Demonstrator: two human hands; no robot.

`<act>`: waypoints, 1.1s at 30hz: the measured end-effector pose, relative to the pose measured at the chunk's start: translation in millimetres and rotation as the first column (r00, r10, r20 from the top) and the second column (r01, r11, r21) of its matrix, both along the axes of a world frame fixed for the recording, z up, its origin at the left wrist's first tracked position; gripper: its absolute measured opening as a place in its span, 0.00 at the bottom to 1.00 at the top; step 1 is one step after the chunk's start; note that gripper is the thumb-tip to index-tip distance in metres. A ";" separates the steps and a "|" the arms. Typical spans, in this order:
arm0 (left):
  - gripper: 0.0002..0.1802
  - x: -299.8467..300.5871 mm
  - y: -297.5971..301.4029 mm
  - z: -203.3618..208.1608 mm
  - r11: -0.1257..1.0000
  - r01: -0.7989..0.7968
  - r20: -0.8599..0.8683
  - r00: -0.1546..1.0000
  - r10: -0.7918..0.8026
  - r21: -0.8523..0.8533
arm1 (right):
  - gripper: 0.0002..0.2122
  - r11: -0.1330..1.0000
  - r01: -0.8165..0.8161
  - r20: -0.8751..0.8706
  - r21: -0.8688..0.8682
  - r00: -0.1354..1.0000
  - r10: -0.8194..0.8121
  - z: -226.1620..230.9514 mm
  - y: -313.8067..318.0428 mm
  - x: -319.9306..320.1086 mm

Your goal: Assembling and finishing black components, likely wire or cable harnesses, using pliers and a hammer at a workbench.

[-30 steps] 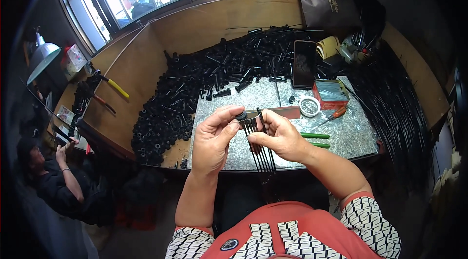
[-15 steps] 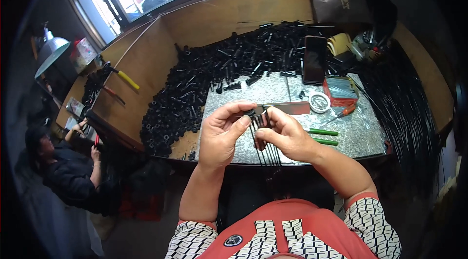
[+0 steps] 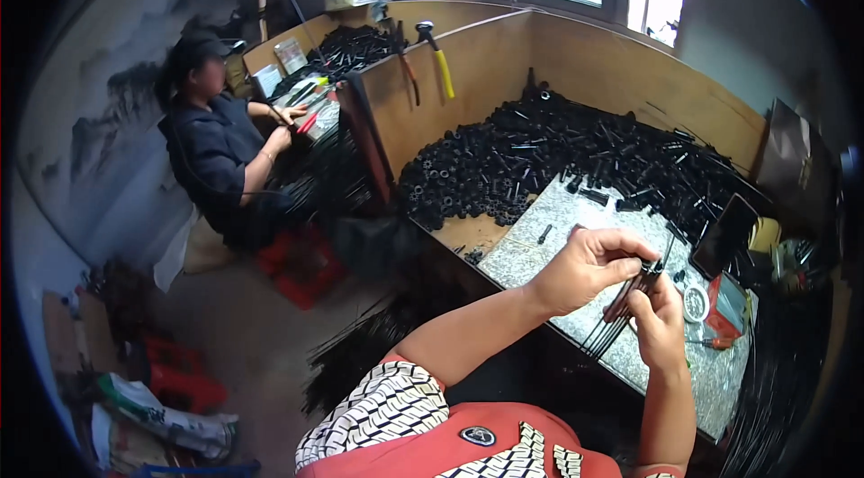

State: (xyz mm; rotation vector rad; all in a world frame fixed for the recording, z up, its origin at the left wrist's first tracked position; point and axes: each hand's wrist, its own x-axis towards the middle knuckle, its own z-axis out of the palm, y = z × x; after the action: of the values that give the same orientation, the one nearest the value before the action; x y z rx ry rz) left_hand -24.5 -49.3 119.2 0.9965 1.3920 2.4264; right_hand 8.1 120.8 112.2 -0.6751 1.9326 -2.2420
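Both of my hands are raised over the near edge of a speckled grey slab (image 3: 531,255). In my right hand (image 3: 661,329) is a bunch of thin black rods (image 3: 605,334), pinched between thumb and fingers, with the loose ends slanting down to the left. At the bunch's upper end, my left hand (image 3: 585,273) closes thumb and fingertips on a small black part (image 3: 650,267). The fingers cover much of it, so its exact kind and whether it sits on a rod cannot be made out.
Small black parts lie in a large heap (image 3: 540,149) against the wooden walls. Near my right hand are a white round dish (image 3: 686,307), a red box (image 3: 727,307), a screwdriver (image 3: 715,343) and a phone (image 3: 724,235). Leftward, a person (image 3: 216,140) works at another bench.
The view has swung left, showing more of the co-worker and floor. My hands now appear farther right, still together at the rods' upper end.
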 end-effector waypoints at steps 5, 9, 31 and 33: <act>0.12 -6.1 -2.6 2.3 0.997 0.070 -0.088 0.994 -0.067 0.031 | 0.15 0.994 -0.085 0.036 -0.064 0.995 0.088 -2.4 4.9 -1.9; 0.14 -5.0 -12.5 0.5 0.995 0.010 -0.061 0.998 -0.016 -0.103 | 0.16 0.996 -0.081 0.075 0.025 0.994 0.079 5.7 -0.6 -1.6; 0.19 -44.1 13.1 13.3 0.804 0.591 -0.233 0.775 -0.587 -0.059 | 0.09 0.864 -0.498 0.036 -0.076 0.864 0.502 -7.9 18.4 -8.1; 0.27 -30.3 12.4 22.9 0.904 0.423 0.048 0.906 -0.421 -0.063 | 0.09 0.919 -0.381 0.034 -0.103 0.922 0.386 -0.7 25.3 -4.3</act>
State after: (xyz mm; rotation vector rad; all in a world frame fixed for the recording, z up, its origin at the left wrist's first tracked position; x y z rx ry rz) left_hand -54.8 -36.9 142.1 1.1013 1.1020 2.0499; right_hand 3.7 146.1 111.4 -0.9065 1.5149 -2.0877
